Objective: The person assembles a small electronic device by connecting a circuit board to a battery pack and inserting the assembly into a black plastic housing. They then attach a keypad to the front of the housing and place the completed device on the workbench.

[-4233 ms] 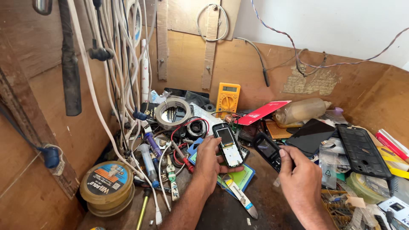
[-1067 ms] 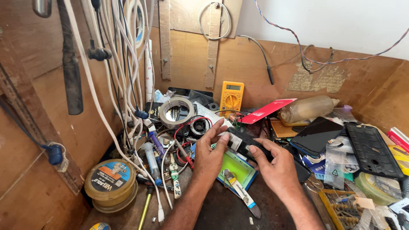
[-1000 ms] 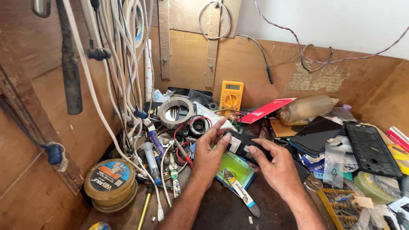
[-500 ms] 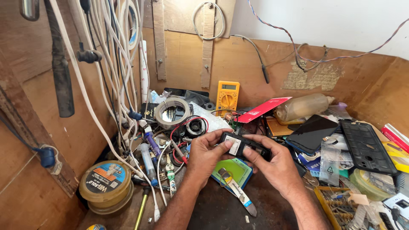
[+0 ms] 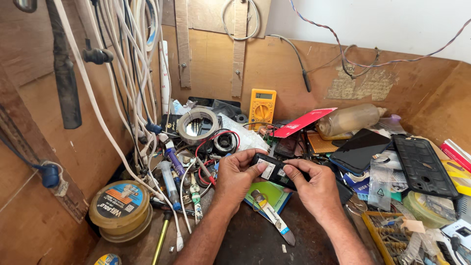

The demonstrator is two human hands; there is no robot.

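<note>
Both hands hold a small black mobile phone (image 5: 273,171) with its back open and a white label showing. My left hand (image 5: 236,177) grips its left end, thumb on top. My right hand (image 5: 314,189) grips its right end with the thumb pressing on the back. Under the hands lie a green card (image 5: 269,195) and a metal tool with a white handle (image 5: 273,217) on the dark bench.
A yellow multimeter (image 5: 261,107) leans on the back wall. A tape roll (image 5: 197,125), a round tin (image 5: 119,208), white cables (image 5: 122,73), a red card (image 5: 304,121), a brown bottle (image 5: 349,119), a black phone (image 5: 359,149), a black phone case (image 5: 424,166) and a parts box (image 5: 402,240) crowd around.
Earlier my left hand alone held a white-faced phone while the right hovered. Now both hands have closed on the black phone, turned sideways, lower and nearer me.
</note>
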